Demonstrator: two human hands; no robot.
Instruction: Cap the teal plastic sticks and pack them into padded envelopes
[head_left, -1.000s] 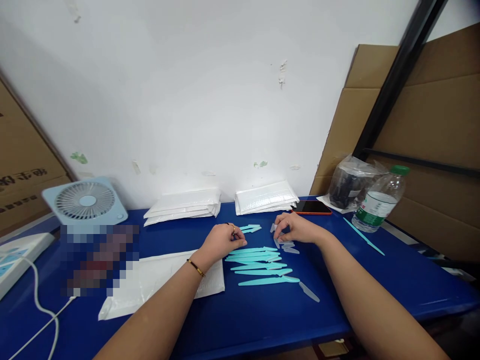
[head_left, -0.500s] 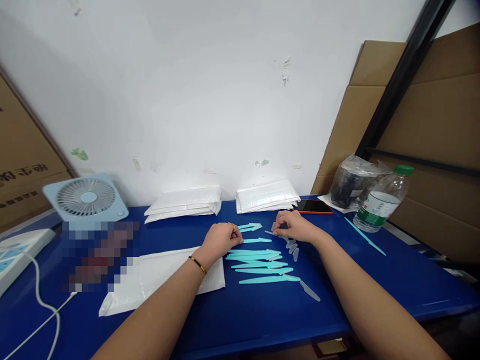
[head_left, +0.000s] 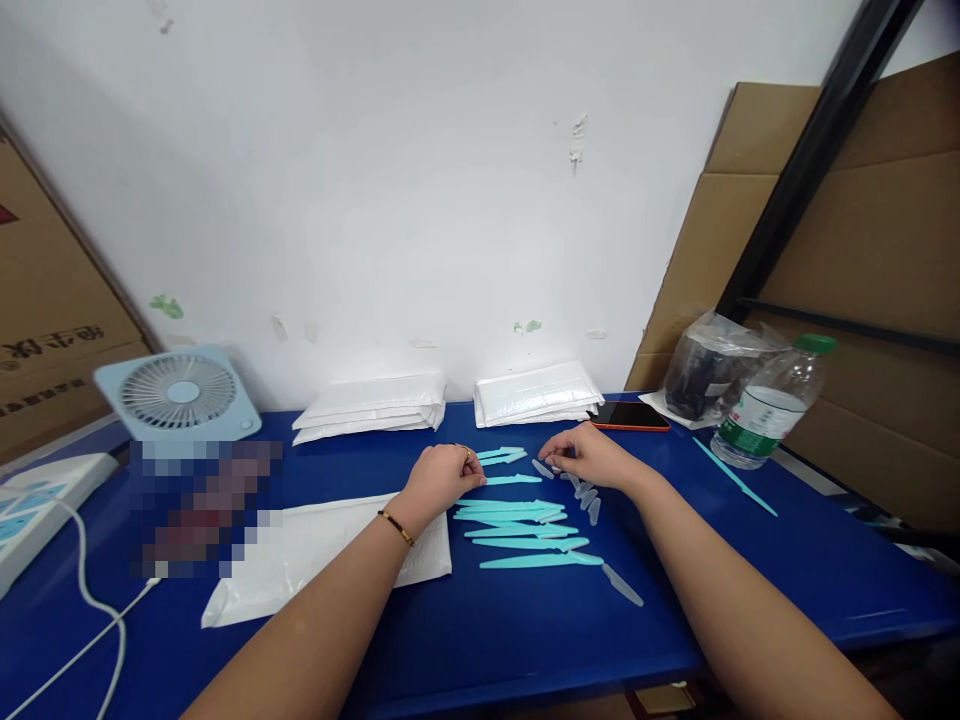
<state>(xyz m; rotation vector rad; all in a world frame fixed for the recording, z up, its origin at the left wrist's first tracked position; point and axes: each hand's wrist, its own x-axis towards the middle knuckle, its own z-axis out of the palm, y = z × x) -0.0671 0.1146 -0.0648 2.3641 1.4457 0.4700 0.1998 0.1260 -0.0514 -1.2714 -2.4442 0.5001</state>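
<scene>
My left hand has its thumb and index finger pinched on the handle end of a turquoise eyebrow razor. Just beyond lie more turquoise razors, partly behind that hand. Several others, including a near one, are fanned across the blue table below. My right hand hovers low over the tabletop, thumb and fingertips slightly apart. A clear blade cap lies right at its fingertips. Several loose clear caps are scattered under and beside this hand. One longer cap touches the tip of the nearest razor.
A white bubble mailer lies beneath my left forearm. Two mailer stacks, left and right, rest against the wall. A phone, a bottle and a single razor are rightward; a fan and power strip leftward.
My right hand's fingers have loosened and shifted slightly left. The clear cap that was between them now lies angled on the table. My left hand keeps its pinch on the razor.
</scene>
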